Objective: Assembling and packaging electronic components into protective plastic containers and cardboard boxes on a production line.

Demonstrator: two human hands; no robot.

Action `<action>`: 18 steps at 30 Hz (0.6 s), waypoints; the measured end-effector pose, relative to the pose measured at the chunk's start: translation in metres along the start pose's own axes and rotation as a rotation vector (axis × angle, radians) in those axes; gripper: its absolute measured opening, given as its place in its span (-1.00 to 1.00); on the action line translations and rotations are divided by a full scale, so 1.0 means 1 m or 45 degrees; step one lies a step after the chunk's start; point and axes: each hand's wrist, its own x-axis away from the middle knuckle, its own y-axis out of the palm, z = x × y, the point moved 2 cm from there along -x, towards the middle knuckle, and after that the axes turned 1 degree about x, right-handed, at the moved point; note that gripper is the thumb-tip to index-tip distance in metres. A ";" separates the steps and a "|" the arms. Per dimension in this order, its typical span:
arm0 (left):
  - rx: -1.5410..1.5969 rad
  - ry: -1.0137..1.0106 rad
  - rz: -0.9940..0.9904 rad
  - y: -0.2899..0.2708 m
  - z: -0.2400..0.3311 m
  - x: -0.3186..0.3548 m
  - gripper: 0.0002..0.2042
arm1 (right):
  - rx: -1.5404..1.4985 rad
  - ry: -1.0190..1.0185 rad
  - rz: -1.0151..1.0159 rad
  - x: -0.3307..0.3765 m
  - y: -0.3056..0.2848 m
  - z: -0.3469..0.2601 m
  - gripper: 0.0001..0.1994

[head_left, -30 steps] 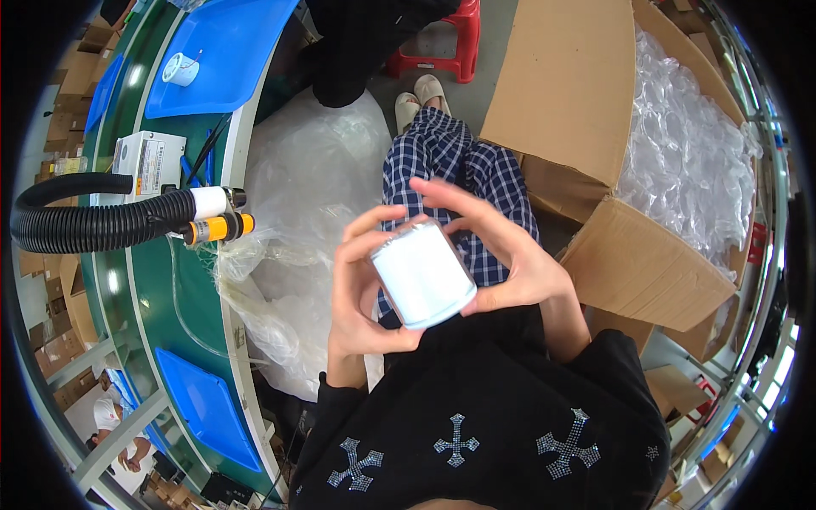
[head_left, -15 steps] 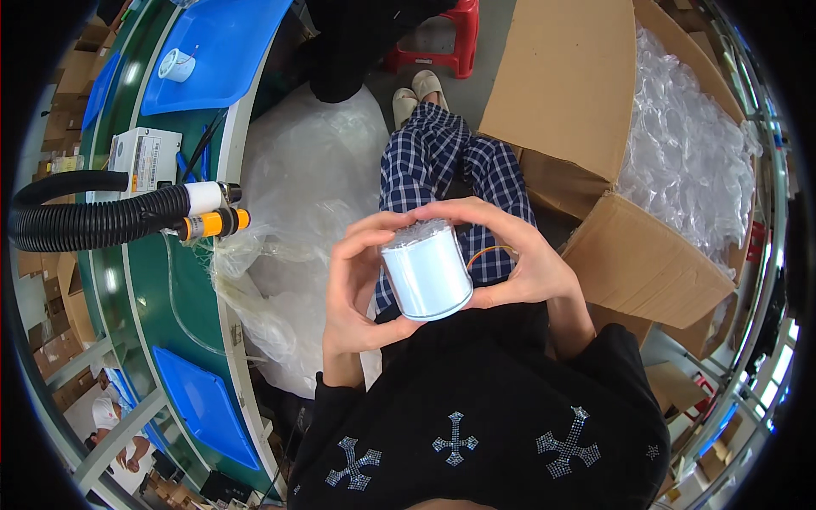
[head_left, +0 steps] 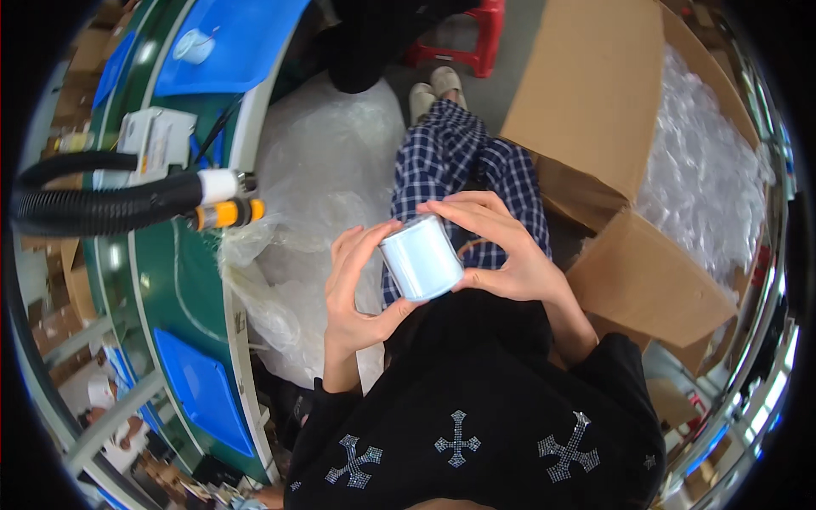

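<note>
A white cylinder (head_left: 422,259) about the size of a small can is held over my lap, tilted a little to the left. My left hand (head_left: 353,293) is closed round its left side, thumb at the lower edge and fingers at the upper rim. On the other side my right hand (head_left: 506,255) grips it between thumb and fingers. Part of a thin orange-yellow wire shows beside the cylinder, near my right palm. Its far end is mostly hidden.
At left, a green conveyor (head_left: 204,293) carries blue trays (head_left: 204,391); one holds another white cylinder (head_left: 194,47). A black corrugated hose (head_left: 110,208) and yellow-black sensor (head_left: 229,214) jut out there. An open carton (head_left: 586,93) of clear plastic packaging (head_left: 701,170) stands right; a plastic bag (head_left: 327,178) lies left.
The cylinder has turned in my hands, so the clear lumpy top seen before is now mostly out of sight. My right fingers have shifted along its rim. The surroundings sit slightly further right.
</note>
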 end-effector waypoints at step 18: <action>-0.119 -1.294 1.932 -0.278 -0.045 0.292 -0.46 | -0.017 0.385 0.181 -0.011 0.014 0.033 -0.64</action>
